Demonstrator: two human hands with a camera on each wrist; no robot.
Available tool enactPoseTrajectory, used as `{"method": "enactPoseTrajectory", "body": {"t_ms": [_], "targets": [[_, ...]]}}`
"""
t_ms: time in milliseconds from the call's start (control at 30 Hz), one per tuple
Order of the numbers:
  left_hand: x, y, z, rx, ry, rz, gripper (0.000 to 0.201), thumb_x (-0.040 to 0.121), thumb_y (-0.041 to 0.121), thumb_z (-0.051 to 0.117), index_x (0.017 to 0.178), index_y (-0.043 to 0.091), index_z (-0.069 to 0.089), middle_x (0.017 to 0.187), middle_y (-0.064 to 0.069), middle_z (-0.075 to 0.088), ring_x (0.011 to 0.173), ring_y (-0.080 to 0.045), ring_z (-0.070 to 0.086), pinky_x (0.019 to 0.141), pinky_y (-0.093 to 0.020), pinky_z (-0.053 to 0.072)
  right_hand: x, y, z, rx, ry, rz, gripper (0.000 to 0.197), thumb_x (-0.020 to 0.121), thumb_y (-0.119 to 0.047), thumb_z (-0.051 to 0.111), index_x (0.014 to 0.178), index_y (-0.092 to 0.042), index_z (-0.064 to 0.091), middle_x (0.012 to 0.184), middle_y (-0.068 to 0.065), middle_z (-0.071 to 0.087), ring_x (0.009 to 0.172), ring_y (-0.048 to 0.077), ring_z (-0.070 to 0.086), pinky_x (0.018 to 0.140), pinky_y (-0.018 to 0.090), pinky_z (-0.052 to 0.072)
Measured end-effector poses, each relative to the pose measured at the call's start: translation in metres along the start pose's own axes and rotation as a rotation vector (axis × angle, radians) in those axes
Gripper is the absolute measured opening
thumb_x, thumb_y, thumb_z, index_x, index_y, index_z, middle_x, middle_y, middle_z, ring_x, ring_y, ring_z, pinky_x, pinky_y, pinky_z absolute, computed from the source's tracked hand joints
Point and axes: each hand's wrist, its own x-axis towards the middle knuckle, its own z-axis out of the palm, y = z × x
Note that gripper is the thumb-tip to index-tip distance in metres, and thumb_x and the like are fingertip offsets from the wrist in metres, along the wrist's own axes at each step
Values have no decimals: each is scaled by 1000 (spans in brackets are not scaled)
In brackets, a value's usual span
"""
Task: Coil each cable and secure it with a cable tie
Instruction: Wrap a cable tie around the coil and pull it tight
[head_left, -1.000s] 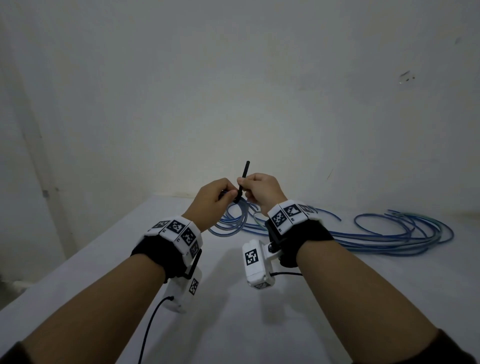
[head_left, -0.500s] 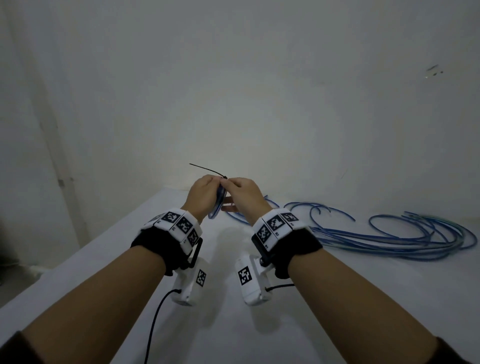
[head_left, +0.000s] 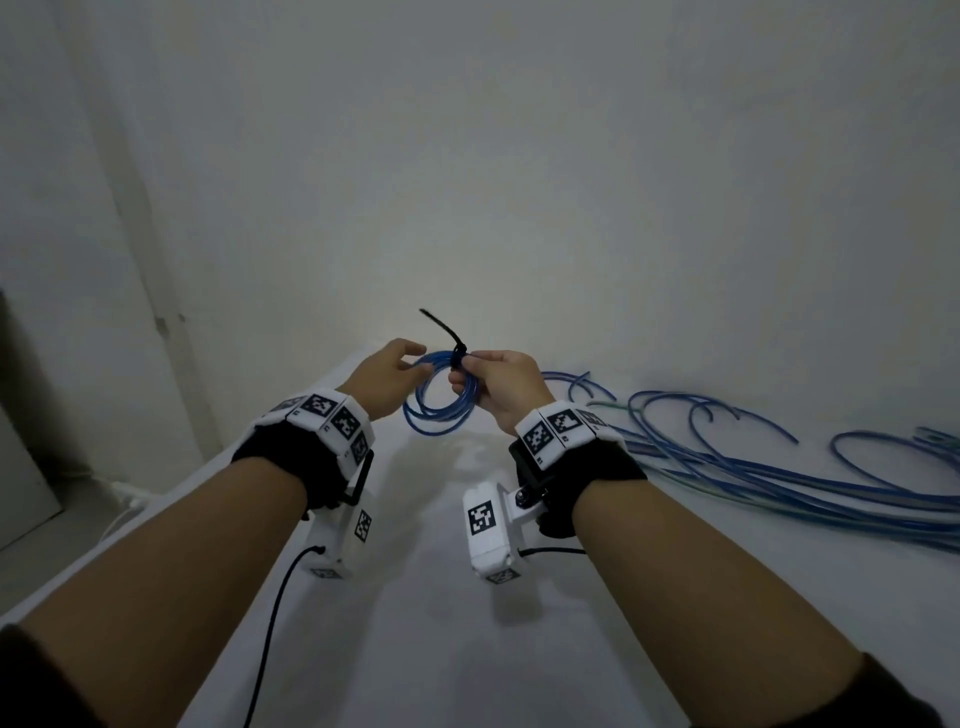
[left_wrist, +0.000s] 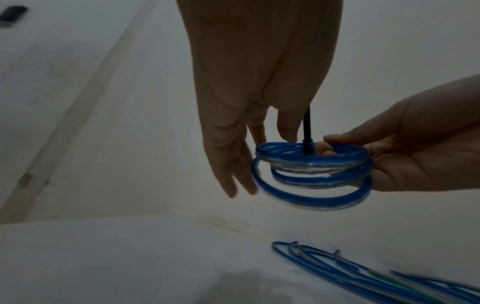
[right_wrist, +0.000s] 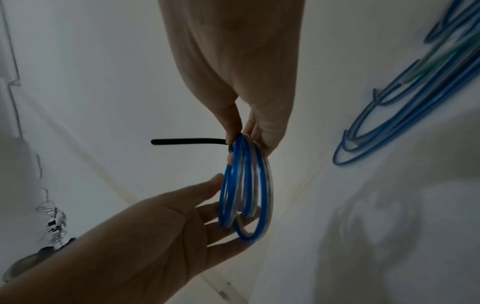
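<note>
A small coil of blue cable (head_left: 436, 410) hangs in the air above the white table (head_left: 441, 597), between my two hands. A black cable tie (head_left: 440, 328) is wrapped round the top of the coil, and its tail sticks up to the left. My right hand (head_left: 493, 379) pinches the coil right at the tie, thumb against fingers. My left hand (head_left: 387, 375) is open, its straight fingers touching the coil's left side. The right wrist view shows the coil (right_wrist: 246, 195) edge-on against the left hand's fingers (right_wrist: 207, 205), with the tie's tail (right_wrist: 187, 141) pointing left.
A loose bundle of long blue cables (head_left: 753, 478), with one greenish strand, lies on the table to the right, running off the frame's edge. The wall stands close behind. The table's left edge (head_left: 171, 525) drops to the floor.
The coil has turned from edge-on to face me. My left hand has let go of it and opened beside it. The right hand keeps its pinch at the tie.
</note>
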Motion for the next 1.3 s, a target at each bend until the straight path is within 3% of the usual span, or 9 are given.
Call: {"method": "enactPoseTrajectory", "body": {"t_ms": [100, 233, 333, 467, 667, 767, 900, 1100, 1300], "targets": [[12, -14, -8, -108, 13, -74, 31, 94, 13, 52, 125, 8, 47, 93, -12, 65, 76, -23, 63, 65, -30, 56, 18, 10, 11, 32, -12, 33, 17, 93, 6, 48, 77, -1, 50, 72, 17, 57, 61, 22, 57, 68, 34, 56], [30, -34, -18, 29, 94, -99, 19, 89, 8, 59, 107, 6, 53, 75, -7, 65, 44, -4, 61, 40, -15, 49, 44, 27, 24, -149, -10, 79, 17, 90, 3, 54, 74, -3, 52, 72, 16, 57, 62, 28, 60, 68, 40, 57], [41, -47, -23, 156, 72, -161, 11, 86, 11, 64, 94, 7, 58, 80, -14, 69, 62, -19, 68, 58, -27, 57, 62, 41, 29, -353, -62, 121, 21, 86, 2, 60, 69, -11, 56, 75, 10, 58, 75, 29, 60, 79, 44, 57], [48, -56, -24, 239, -2, -222, 17, 84, 10, 67, 72, 13, 57, 77, -16, 68, 83, -34, 69, 77, -42, 57, 78, 54, 34, -575, -160, 181, 9, 86, -2, 58, 86, -11, 57, 81, 5, 58, 79, 21, 61, 75, 30, 58], [52, -66, -23, 315, -78, -265, 15, 83, 9, 68, 92, -3, 68, 48, -1, 61, 80, -34, 67, 82, -42, 56, 84, 61, 39, -708, -205, 190, 9, 87, -4, 58, 92, -7, 51, 75, 2, 53, 64, 13, 54, 48, 16, 49], [53, -68, -21, 344, -97, -276, 20, 82, 11, 69, 98, -1, 69, 64, -6, 60, 84, -30, 65, 84, -41, 55, 87, 58, 39, -825, -109, 217, 14, 91, -22, 59, 84, -10, 58, 87, 5, 58, 74, 17, 55, 53, 13, 39], [52, -69, -19, 357, -130, -293, 22, 86, 12, 65, 103, -2, 68, 90, -17, 68, 96, -33, 66, 85, -40, 55, 74, 58, 38, -1025, -188, 127, 38, 94, -30, 53, 127, -12, 56, 124, 6, 60, 111, 26, 57, 91, 19, 39], [47, -48, -21, 396, -51, -202, 29, 90, 16, 59, 114, 1, 62, 115, -15, 63, 107, -29, 60, 90, -36, 51, 70, 42, 20, -673, -154, 289, 10, 89, 2, 53, 80, 3, 57, 87, 21, 58, 72, 30, 58, 86, 46, 53], [39, 2, -5, 258, 209, 59, 21, 89, 20, 56, 109, 14, 60, 109, -4, 62, 97, -18, 55, 78, -24, 37, 45, 7, -35, -781, -101, 224, 20, 92, -4, 51, 107, 7, 59, 73, 11, 56, 60, 19, 57, 64, 37, 53]]}}
